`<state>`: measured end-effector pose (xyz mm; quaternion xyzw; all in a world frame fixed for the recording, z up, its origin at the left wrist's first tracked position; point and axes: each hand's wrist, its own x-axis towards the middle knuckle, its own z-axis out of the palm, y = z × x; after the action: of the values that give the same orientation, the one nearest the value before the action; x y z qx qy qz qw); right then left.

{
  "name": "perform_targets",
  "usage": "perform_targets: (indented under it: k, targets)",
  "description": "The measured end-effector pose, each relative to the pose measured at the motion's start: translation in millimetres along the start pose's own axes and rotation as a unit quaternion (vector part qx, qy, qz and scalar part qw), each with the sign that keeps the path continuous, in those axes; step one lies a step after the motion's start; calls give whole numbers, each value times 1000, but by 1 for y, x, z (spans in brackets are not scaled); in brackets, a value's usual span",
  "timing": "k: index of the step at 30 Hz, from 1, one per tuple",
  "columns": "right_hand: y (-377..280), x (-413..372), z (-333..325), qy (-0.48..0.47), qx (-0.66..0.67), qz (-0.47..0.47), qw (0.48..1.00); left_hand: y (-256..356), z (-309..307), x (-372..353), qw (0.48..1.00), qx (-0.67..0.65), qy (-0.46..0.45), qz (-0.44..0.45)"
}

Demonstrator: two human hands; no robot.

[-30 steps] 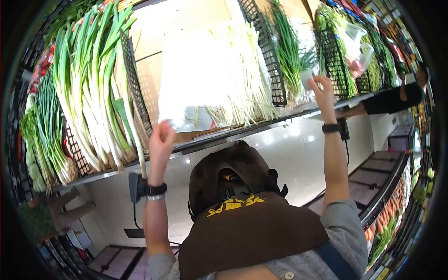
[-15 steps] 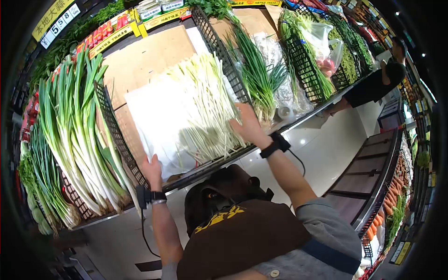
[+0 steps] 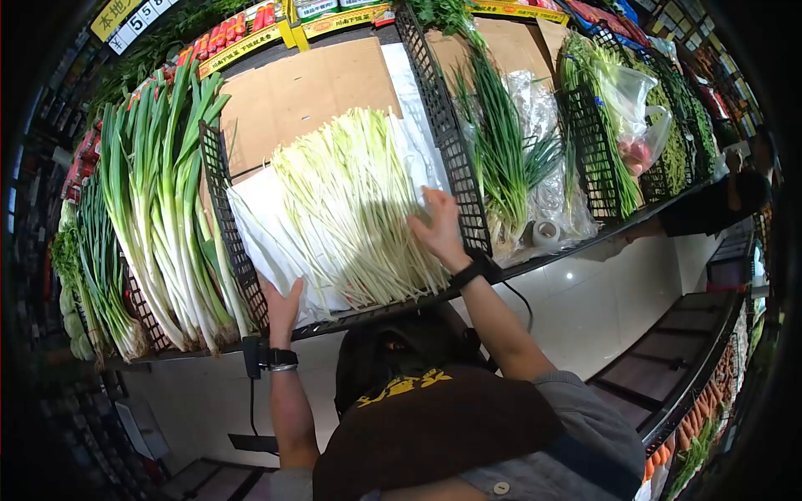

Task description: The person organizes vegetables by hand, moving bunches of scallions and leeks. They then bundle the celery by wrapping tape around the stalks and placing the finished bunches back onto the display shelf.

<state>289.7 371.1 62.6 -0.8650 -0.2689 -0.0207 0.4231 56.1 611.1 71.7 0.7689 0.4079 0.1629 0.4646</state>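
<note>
Produce aisle, sloped display shelf (image 3: 393, 311), seen from above.

Surface: the shelf is split into bays by upright black mesh dividers (image 3: 448, 142). The middle bay is lined with brown cardboard (image 3: 301, 92) and a white paper sheet (image 3: 266, 242).

- Pale yellow chives (image 3: 351, 200): one broad fanned heap on the paper in the middle bay, cut ends at the front lip of the shelf.
- Right hand (image 3: 439, 230): flat on the right side of the chive heap, just beside the divider. Fingers spread wide, holding nothing. Dark band on the wrist.
- Left hand (image 3: 282, 305): at the lower left corner of the paper, by the front lip. Fingers straight and open, laid against the sheet. Dark band and a small black box at the wrist.
- Large green onions (image 3: 159, 200): left bay, roots toward the front.
- Thin green chives (image 3: 501, 150): right bay, on clear plastic, with a tape roll (image 3: 545, 232) at the front.
- Clear bag (image 3: 639, 125) with red items inside: further right, against more greens.
- Yellow price strips (image 3: 242, 46): along the back rail.

Room: white glossy floor (image 3: 585, 284) below the shelf. A second display with carrots (image 3: 668, 455) runs along the lower right. Another person in dark clothing (image 3: 727, 200) stands at the far right end of the shelf.
</note>
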Motion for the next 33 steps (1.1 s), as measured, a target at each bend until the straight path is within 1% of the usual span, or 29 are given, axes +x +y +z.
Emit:
perform_targets:
  k: [1,2,3,4,5,6,7,9,11,13,14,16,17,19,20,21,22,23,24,25,26,27,28,29,30,31,32,33]
  targets:
    - [-1,1,-10,3,3,14,1000,6,-3,0,998,-21,-54,-7]
    - [-5,-3,-11,-9,6,54,998,-2,-7,9,989,-98,-104,-42]
    - [-9,-15,-9,-28,7,93,995,21,-10,1,977,-154,-111,-95]
    - [-9,-22,-2,-57,8,104,993,50,-7,-4,961,-212,-110,-141]
    - [-8,-24,9,-89,9,112,990,42,4,4,934,-287,-146,-157]
    - [-4,-7,28,-81,204,-5,976,35,35,8,999,-49,-11,-8]
    - [-2,-4,42,-80,201,-6,976,1,60,27,996,-55,-15,71]
    - [-6,4,63,-67,55,-8,996,52,68,26,980,-179,-63,-60]
    - [-31,27,47,-166,109,85,976,62,69,40,984,-161,-55,-56]
    - [-61,41,32,-108,124,103,981,85,56,54,984,-159,-75,-12]
    - [-52,41,31,-99,121,116,981,79,50,60,984,-156,-92,-11]
    - [-33,33,52,-79,121,103,984,54,17,70,993,-80,-77,26]
    - [-22,25,56,-76,125,109,983,3,5,87,996,-28,-60,60]
    - [7,19,43,-117,78,115,983,-29,-19,76,986,98,-85,105]
    - [2,14,23,-170,108,132,971,-30,-26,63,991,91,-43,85]
    - [-6,10,9,-232,85,180,952,-19,-30,47,995,77,-10,66]
    - [5,-8,21,-227,94,177,953,6,-32,25,983,114,31,138]
    - [23,-23,39,-163,94,76,979,35,-32,5,963,142,81,214]
    - [-21,-23,9,-229,15,153,961,54,-36,-11,930,242,110,255]
    - [-7,-28,27,-197,-36,134,971,64,-38,-21,883,340,144,290]
    - [-8,-24,24,-220,-29,166,961,69,-36,-29,882,334,140,302]
    - [-10,-23,25,-208,-31,172,962,72,-34,-34,871,316,151,345]
    - [-12,-26,27,-206,-13,196,959,75,-33,-32,857,294,159,392]
    - [-15,-31,31,-208,7,219,953,78,-30,-28,855,287,153,403]
    - [-11,-35,39,-155,18,212,965,81,-22,-23,885,233,109,387]
    - [-17,-36,37,-148,14,216,965,77,-14,-19,911,178,64,367]
    - [-23,-38,36,-116,-42,224,967,51,-2,2,927,197,52,316]
    - [-32,-39,32,-84,-97,232,964,26,7,22,927,194,49,318]
